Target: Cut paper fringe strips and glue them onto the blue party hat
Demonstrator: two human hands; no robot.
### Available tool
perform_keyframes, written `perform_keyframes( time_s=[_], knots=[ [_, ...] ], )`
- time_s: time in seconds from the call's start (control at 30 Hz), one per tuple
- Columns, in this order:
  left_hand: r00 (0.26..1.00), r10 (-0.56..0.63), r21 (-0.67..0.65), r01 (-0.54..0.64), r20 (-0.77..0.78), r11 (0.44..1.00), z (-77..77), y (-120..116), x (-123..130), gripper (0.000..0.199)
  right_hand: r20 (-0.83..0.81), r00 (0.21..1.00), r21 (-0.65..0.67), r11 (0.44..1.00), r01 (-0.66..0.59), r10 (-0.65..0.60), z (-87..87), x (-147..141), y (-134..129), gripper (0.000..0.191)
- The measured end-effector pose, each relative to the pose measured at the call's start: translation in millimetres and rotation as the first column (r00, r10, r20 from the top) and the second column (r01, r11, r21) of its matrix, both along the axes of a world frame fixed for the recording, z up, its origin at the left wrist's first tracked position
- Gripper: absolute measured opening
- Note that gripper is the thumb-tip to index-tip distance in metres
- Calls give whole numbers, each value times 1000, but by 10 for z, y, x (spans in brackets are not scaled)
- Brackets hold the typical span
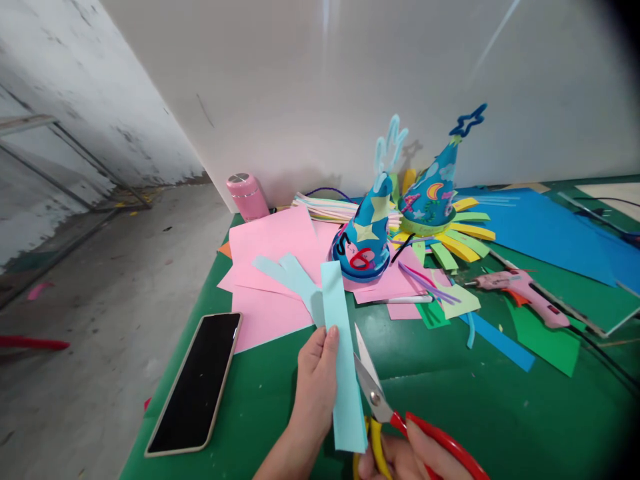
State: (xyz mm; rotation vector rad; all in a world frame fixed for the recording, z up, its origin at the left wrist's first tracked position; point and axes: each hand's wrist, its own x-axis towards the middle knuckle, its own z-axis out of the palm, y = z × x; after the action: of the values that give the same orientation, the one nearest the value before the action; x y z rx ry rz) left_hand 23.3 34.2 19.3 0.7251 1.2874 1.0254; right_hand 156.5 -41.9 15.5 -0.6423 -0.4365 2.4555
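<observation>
My left hand is closed around a long light blue paper strip, thumb on top, and holds it nearly upright. More light blue strips lie behind it on pink paper. Low in the view, my right hand grips scissors with red handles. Their blades are apart and point up, close to the strip's right edge; I cannot tell whether they touch it. Yellow handles show by my right fingers, and whether they belong to a second tool is unclear.
A phone lies on the green table at left. Pink sheets, two decorated cone hats and a pink flask stand or lie behind. At right are a pink glue gun with its cord and blue card.
</observation>
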Motion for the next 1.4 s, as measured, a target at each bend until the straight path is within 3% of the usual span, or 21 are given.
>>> perform_keyframes(
  time_s=[0.43, 0.7, 0.9, 1.13, 1.4],
  knots=[
    [1000, 26, 6, -26, -10, 1000, 33, -18, 0, 32, -5, 999, -27, 999, 42, -42, -89, -52, -13, 68],
    [965, 91, -138, -58, 247, 989, 35, 23, 1, 20, 22, 998, -42, 997, 60, -59, -144, -66, -38, 62],
    [902, 25, -203, 70, 431, 977, 25, 14, -6, 20, 20, 998, -67, 996, 67, -65, -97, -49, -75, 63],
    [942, 112, -173, -59, 318, 983, 43, -1, 47, 26, 7, 998, -66, 995, 69, -69, -52, -50, -78, 60],
    [998, 46, -131, -39, 46, 991, 32, -50, 65, 37, -26, 998, -51, 998, 47, -49, 51, -52, -40, 62]
  ],
)
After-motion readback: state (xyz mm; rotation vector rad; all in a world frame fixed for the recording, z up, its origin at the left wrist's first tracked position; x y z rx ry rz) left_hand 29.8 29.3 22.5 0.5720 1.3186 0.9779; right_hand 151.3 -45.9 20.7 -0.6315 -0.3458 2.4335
